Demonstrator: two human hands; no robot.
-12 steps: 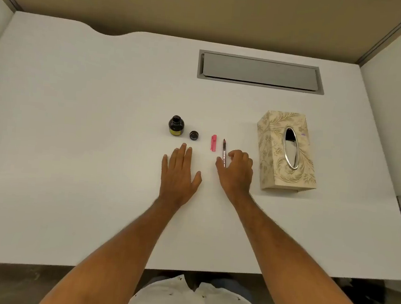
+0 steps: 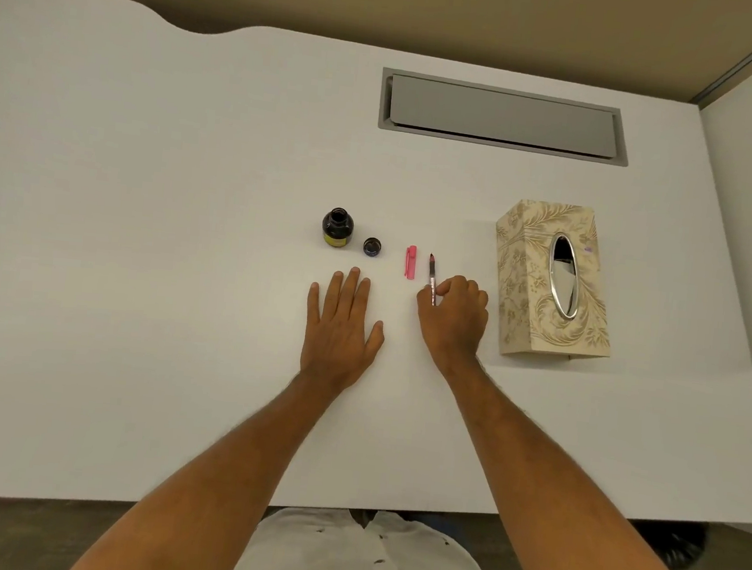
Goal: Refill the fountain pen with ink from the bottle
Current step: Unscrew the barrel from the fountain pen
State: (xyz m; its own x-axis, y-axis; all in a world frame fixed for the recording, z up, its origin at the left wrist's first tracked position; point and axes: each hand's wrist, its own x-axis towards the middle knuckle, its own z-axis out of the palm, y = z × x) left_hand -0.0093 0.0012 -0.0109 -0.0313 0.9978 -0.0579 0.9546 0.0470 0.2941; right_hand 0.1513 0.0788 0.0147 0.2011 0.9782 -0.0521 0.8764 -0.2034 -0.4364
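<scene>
Two hands on our desk [image 2: 137, 262]: right hand [image 2: 453, 317] pinches the uncapped fountain pen [image 2: 432, 281], likely to lift it; left hand [image 2: 343, 323] lies flat, fingers straight. Ink bottle [image 2: 337, 228] stands open beside its lid [image 2: 372, 246] and pink cap [image 2: 410, 262], ready for dipping.

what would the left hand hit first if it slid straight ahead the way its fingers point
Probably the bottle cap: the left hand lies flat on the desk, fingers pointing away and slightly right. The open ink bottle stands just left of that line, so a small drift could meet it instead.
</scene>
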